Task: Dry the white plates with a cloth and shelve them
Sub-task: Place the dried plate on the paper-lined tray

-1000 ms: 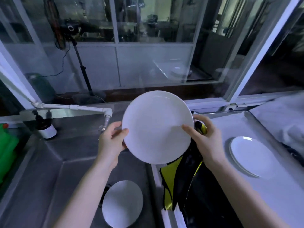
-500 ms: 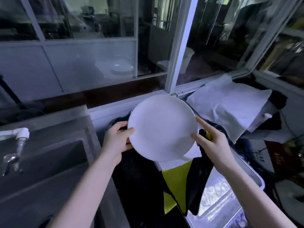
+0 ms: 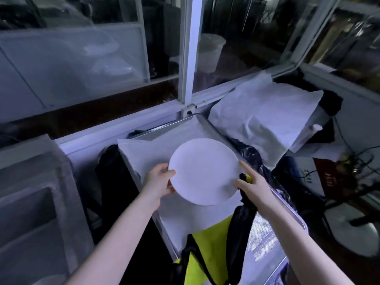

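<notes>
Moved white plate (image 3: pixel 204 171) away from sink (image 3: pixel 30 202) to right, held near-flat over lined metal tray (image 3: pixel 174 122) | gripped near rim with left hand (image 3: pixel 158 183); steadied opposite rim with right hand (image 3: pixel 254 187) while clutching black-and-yellow cloth (image 3: pixel 207 254) | judged wiping finished, set-down next, shelving not yet done.

Dim room, white-framed windows (image 3: pixel 188 58) behind counter.

- A round white plate (image 3: pixel 204 171) is held tilted above the middle of the tray (image 3: pixel 164 126)
- A black-and-yellow cloth (image 3: pixel 213 249) is hung beneath its right edge, over the tray's near end
</notes>
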A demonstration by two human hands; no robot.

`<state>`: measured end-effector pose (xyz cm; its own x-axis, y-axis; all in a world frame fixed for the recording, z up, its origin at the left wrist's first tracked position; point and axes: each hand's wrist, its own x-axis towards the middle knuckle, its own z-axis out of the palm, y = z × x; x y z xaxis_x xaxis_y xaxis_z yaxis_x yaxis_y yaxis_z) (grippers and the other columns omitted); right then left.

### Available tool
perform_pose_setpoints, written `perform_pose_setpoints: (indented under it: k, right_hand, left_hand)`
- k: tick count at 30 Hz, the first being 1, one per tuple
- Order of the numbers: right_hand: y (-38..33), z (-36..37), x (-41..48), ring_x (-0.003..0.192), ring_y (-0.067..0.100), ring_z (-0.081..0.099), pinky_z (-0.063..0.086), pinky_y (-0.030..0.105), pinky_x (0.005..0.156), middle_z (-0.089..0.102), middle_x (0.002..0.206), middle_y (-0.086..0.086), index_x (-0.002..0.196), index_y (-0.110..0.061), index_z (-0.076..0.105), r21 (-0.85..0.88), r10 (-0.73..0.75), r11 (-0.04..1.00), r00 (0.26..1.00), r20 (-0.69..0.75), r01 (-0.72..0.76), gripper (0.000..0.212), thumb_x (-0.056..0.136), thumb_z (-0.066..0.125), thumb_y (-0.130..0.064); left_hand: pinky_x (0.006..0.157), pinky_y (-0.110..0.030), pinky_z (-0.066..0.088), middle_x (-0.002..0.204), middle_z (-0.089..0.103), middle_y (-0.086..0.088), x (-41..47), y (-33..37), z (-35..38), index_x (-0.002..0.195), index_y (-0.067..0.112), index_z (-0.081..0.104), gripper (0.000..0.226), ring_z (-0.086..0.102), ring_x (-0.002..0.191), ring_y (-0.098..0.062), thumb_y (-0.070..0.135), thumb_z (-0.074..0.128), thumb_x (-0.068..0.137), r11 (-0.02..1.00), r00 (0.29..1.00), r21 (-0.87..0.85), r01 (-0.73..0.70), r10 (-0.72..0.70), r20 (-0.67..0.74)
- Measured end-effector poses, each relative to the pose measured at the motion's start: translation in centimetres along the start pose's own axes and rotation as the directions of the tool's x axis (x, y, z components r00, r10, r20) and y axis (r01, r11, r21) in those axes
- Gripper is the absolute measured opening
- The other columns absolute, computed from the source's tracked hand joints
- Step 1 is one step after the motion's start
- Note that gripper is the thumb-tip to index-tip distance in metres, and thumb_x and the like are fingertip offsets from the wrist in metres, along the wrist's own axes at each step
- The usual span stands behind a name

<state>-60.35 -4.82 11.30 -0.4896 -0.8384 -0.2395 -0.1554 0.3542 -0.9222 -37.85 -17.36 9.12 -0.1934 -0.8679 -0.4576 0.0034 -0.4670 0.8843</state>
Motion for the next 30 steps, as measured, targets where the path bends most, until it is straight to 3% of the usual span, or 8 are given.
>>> perform_pose_setpoints:
  k: [3, 6, 8, 14, 18, 20, 23, 30]
  right_hand:
    - [1.9, 0.1, 2.7, 0.049, 0.012, 0.043, 0.048, 0.024, 0.046, 0.047, 0.061, -0.004, 0.110, -0.066, 0.055, -0.013, 0.053, 0.998, 0.999, 0.006, -0.053, 0.070, 0.077, 0.057, -0.004]
    - [3.3, 0.4, 4.7, 0.050, 0.013, 0.043, 0.049, 0.024, 0.047, 0.046, 0.064, -0.002, 0.104, -0.071, 0.055, -0.019, 0.079, 0.997, 0.997, 0.014, -0.079, 0.071, 0.077, 0.056, -0.006]
    - [4.2, 0.5, 5.8, 0.050, 0.013, 0.043, 0.049, 0.026, 0.049, 0.046, 0.062, -0.003, 0.097, -0.076, 0.053, -0.043, 0.089, 0.995, 0.996, 0.012, -0.088, 0.072, 0.077, 0.055, -0.006]
    - [6.0, 0.6, 7.9, 0.058, 0.013, 0.048, 0.056, 0.045, 0.071, 0.053, 0.056, -0.016, 0.091, -0.078, 0.049, -0.161, 0.117, 0.980, 0.993, -0.013, -0.118, 0.073, 0.080, 0.057, -0.006]
    - [6.6, 0.9, 8.5, 0.085, 0.018, 0.060, 0.054, 0.045, 0.088, 0.063, 0.081, -0.015, 0.128, -0.050, 0.053, -0.230, 0.097, 0.968, 0.995, -0.025, -0.100, 0.064, 0.081, 0.059, -0.008]
    - [7.2, 0.9, 8.6, 0.085, 0.018, 0.055, 0.053, 0.046, 0.091, 0.061, 0.083, -0.013, 0.140, -0.040, 0.048, -0.240, 0.112, 0.964, 0.994, -0.012, -0.111, 0.067, 0.081, 0.058, -0.010]
    - [7.8, 0.9, 8.8, 0.088, 0.016, 0.049, 0.050, 0.048, 0.096, 0.057, 0.087, -0.012, 0.144, -0.036, 0.044, -0.255, 0.115, 0.960, 0.993, -0.012, -0.114, 0.069, 0.082, 0.058, -0.010]
    - [8.9, 0.9, 9.2, 0.095, 0.014, 0.052, 0.048, 0.039, 0.097, 0.061, 0.100, -0.007, 0.147, -0.038, 0.039, -0.311, 0.123, 0.943, 0.992, 0.000, -0.117, 0.070, 0.084, 0.059, -0.015]
  left_hand:
    - [0.056, -0.025, 0.059, 0.107, 0.069, -0.001, 2.5, -1.6, 0.9, 0.096, 0.025, 0.065, 0.033, 0.068, 0.082, -0.017, -0.007, 0.055, 0.092, 0.998, 1.000, 0.058, 0.017, -0.017, -0.009]
    - [0.084, -0.038, 0.057, 0.099, 0.073, -0.002, 4.7, -3.1, 1.6, 0.110, 0.016, 0.069, 0.033, 0.066, 0.085, -0.018, -0.007, 0.058, 0.090, 0.982, 0.999, 0.190, -0.010, 0.016, -0.030]
    - [0.089, -0.041, 0.054, 0.093, 0.071, -0.002, 5.8, -4.1, 2.0, 0.117, 0.014, 0.069, 0.034, 0.063, 0.085, -0.020, -0.003, 0.061, 0.090, 0.956, 0.999, 0.294, -0.025, 0.038, -0.039]
    - [0.059, -0.023, 0.040, 0.056, 0.054, 0.014, 7.8, -6.4, 3.2, 0.097, 0.024, 0.072, 0.025, 0.050, 0.060, -0.011, 0.002, 0.065, 0.087, 0.876, 0.985, 0.473, -0.095, 0.150, -0.080]
    - [0.049, -0.017, 0.033, 0.052, 0.046, 0.011, 8.1, -7.2, 3.3, 0.088, 0.015, 0.071, 0.015, 0.042, 0.051, -0.005, 0.002, 0.064, 0.085, 0.799, 0.972, 0.589, -0.119, 0.214, -0.094]
    - [0.048, -0.015, 0.030, 0.061, 0.050, 0.009, 8.2, -7.5, 3.3, 0.086, 0.013, 0.069, 0.012, 0.043, 0.051, -0.004, 0.001, 0.065, 0.085, 0.765, 0.968, 0.631, -0.126, 0.234, -0.091]
    - [0.055, -0.018, 0.033, 0.084, 0.055, -0.010, 8.3, -7.8, 3.4, 0.089, 0.015, 0.070, 0.013, 0.045, 0.064, -0.007, 0.003, 0.066, 0.086, 0.740, 0.971, 0.665, -0.100, 0.217, -0.096]
    - [0.069, -0.028, 0.034, 0.090, 0.047, -0.008, 7.9, -8.1, 3.6, 0.098, 0.006, 0.068, 0.013, 0.045, 0.067, -0.007, 0.001, 0.063, 0.088, 0.742, 0.964, 0.659, -0.119, 0.245, -0.102]
